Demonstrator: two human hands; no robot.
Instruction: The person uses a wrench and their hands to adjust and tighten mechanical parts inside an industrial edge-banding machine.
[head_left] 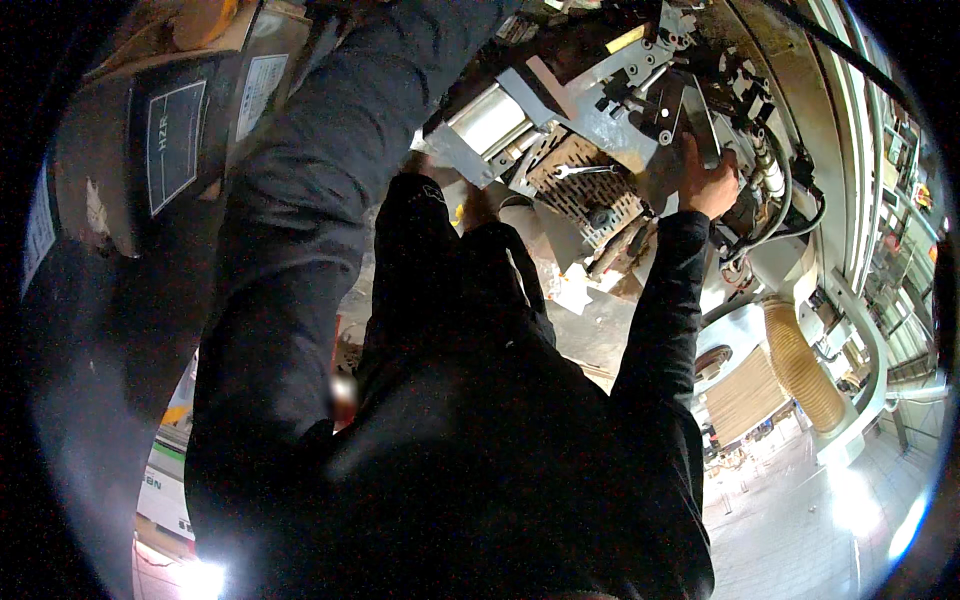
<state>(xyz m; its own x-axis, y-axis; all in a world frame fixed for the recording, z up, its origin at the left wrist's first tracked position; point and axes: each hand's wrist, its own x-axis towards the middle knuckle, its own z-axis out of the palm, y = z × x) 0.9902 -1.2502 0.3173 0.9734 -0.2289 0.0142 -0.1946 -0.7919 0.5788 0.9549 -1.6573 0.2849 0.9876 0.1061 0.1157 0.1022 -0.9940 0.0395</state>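
My right hand (710,182) is at the right side of a metal machine fixture, its fingers closed around the lower end of a dark metal block (694,112). My left arm (370,110) reaches far forward and leaves the picture at the top edge, so the left hand is out of sight. Between my arms lies the fixture, with a grey steel plate (612,118) and a shiny cylinder (490,122). Below these is a rusty slotted plate (607,208), with an open-end wrench (584,171) lying across it.
Black hoses (785,235) bend around the right of the machine. A ribbed yellowish duct (800,365) stands farther right. Dark cardboard boxes (130,150) are stacked at the left. My legs (420,260) are just below the fixture.
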